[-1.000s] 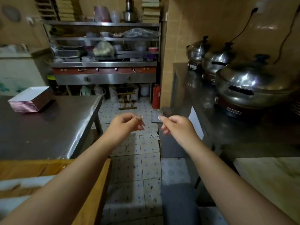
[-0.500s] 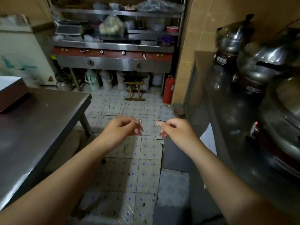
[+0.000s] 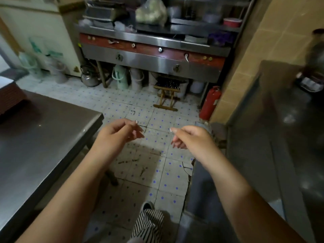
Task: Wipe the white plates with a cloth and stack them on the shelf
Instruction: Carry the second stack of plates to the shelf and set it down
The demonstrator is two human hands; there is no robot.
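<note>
Both hands are hanging empty over the tiled floor [image 3: 154,155] at frame centre, the left hand [image 3: 116,133] and right hand [image 3: 190,138] apart with fingers loosely curled, while the stack of white plates [image 3: 7,92] is sitting on the steel table [image 3: 43,137] at the left edge.

Two hands [image 3: 119,133] [image 3: 191,139], one fire extinguisher [image 3: 209,103], one kettle [image 3: 89,78], one stool [image 3: 166,95].
</note>
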